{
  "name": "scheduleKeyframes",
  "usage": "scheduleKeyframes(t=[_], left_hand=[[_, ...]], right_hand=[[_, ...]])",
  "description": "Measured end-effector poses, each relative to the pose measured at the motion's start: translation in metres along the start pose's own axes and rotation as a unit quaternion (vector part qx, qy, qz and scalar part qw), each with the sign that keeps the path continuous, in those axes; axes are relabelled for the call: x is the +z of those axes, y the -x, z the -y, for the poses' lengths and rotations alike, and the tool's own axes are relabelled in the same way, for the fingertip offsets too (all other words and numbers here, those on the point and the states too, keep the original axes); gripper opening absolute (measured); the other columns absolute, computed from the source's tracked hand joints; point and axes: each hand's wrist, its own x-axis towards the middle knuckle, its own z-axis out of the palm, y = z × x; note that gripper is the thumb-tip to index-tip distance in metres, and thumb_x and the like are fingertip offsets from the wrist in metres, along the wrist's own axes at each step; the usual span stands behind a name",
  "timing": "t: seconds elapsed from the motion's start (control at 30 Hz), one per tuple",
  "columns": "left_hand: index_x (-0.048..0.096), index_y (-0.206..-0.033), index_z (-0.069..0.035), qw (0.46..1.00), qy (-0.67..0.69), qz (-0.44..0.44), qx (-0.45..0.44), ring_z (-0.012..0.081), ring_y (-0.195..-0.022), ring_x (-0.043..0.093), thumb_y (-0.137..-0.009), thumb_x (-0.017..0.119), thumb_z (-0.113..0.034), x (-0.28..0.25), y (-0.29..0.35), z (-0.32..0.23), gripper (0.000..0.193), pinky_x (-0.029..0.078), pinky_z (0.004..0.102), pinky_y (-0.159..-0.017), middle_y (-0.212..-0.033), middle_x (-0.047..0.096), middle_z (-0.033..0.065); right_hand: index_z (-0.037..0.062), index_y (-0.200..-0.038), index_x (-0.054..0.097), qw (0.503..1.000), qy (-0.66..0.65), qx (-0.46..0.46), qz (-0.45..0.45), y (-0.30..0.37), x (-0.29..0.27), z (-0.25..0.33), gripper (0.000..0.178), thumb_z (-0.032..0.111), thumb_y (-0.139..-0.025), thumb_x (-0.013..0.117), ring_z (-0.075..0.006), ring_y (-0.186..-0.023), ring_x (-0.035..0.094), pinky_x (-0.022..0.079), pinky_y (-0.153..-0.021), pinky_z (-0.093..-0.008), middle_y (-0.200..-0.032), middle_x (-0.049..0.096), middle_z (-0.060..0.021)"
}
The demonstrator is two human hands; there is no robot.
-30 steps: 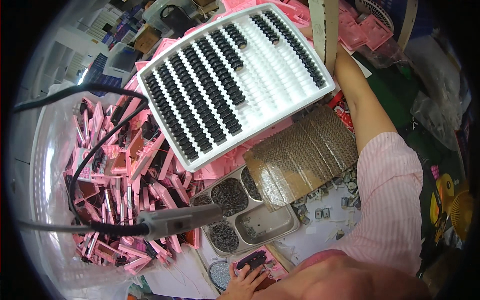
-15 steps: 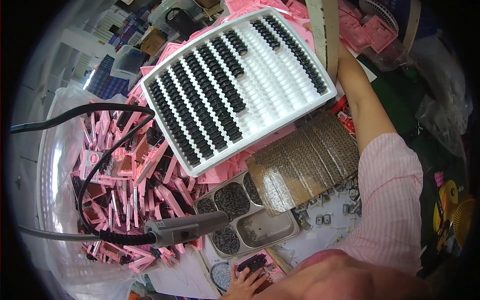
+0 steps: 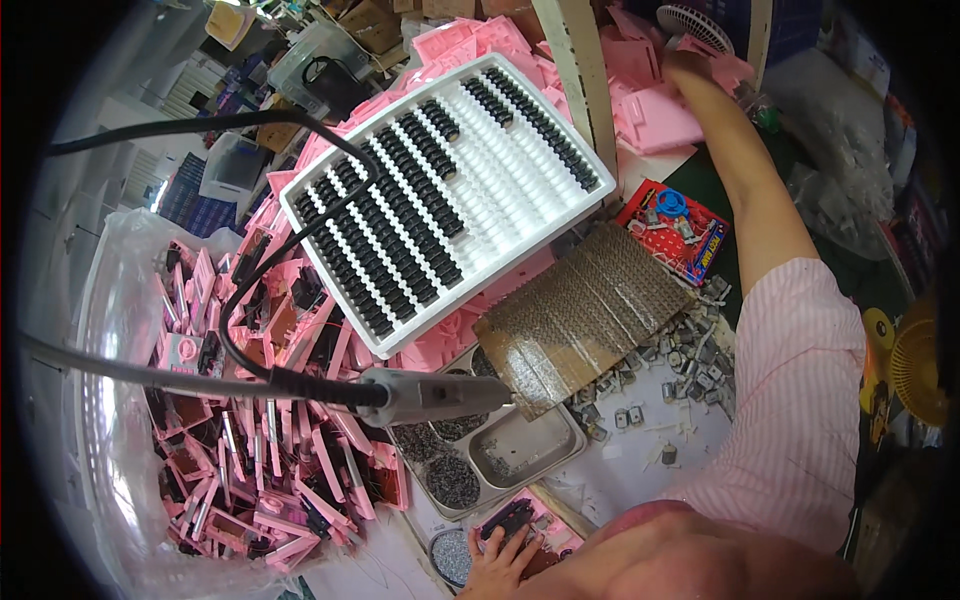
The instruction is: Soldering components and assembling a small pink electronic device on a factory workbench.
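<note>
At the bottom, my left hand [image 3: 500,568] lies with spread fingers over a small pink plastic housing [image 3: 549,519] that has a black part [image 3: 510,518] in it. My right arm stretches far up to the right. There my right hand [image 3: 688,66] is among loose pink plastic pieces [image 3: 655,117], its fingers mostly hidden. A grey corded handheld tool [image 3: 430,396] hangs over a metal tray [image 3: 578,440] with compartments of small dark bits. Beside my left hand stands a round bowl [image 3: 450,556] of small grey pieces.
A white foam tray [image 3: 535,180] with rows of black ribbed parts fills the middle. Brown cardboard [image 3: 585,318] lies below it, near small metal motors [image 3: 690,360]. Left, a clear bag [image 3: 115,400] holds pink assemblies. A pale post [image 3: 580,80] stands left of my right arm.
My right hand, hidden behind the post before, now shows farther up among the pink pieces. The view has shifted, uncovering a red card pack and more motors. My left hand stays on the housing.
</note>
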Motion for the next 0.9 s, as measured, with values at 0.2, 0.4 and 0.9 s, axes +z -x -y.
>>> scheduleKeyframes(t=[0.2, 0.4, 0.9], left_hand=[[0.049, -0.148, -0.009, 0.994, -0.029, -0.080, 0.064, 0.0473, -0.152, 0.013, -0.091, 0.053, -0.028, 0.033, -0.001, 0.019, 0.059, 0.003, 0.0786, -0.115, -0.162, 0.030, 0.0192], [0.054, -0.142, -0.010, 0.985, -0.068, -0.142, 0.073, 0.0454, -0.153, 0.011, -0.093, 0.051, -0.031, 0.048, -0.007, 0.024, 0.054, 0.007, 0.0831, -0.112, -0.160, 0.034, 0.0167], [0.057, -0.142, -0.016, 0.999, -0.012, -0.023, 0.021, 0.0484, -0.142, 0.027, -0.091, 0.051, -0.038, 0.043, 0.012, 0.015, 0.056, 0.008, 0.0802, -0.113, -0.151, 0.044, 0.0147]], right_hand=[[0.0089, -0.138, 0.058, 0.994, 0.088, -0.035, -0.054, -0.010, -0.009, 0.089, 0.051, 0.023, -0.089, 0.064, -0.0353, -0.103, 0.070, 0.057, -0.084, -0.0466, -0.116, 0.070, -0.0189], [0.0111, -0.140, 0.056, 0.982, -0.021, -0.178, -0.067, -0.020, 0.050, 0.135, 0.055, 0.025, -0.088, 0.066, -0.0344, -0.102, 0.070, 0.057, -0.084, -0.0460, -0.117, 0.069, -0.0179], [0.0167, -0.145, 0.052, 0.967, -0.092, -0.218, -0.095, -0.055, 0.091, 0.169, 0.065, 0.032, -0.084, 0.070, -0.0323, -0.098, 0.070, 0.057, -0.083, -0.0443, -0.121, 0.067, -0.0154]])
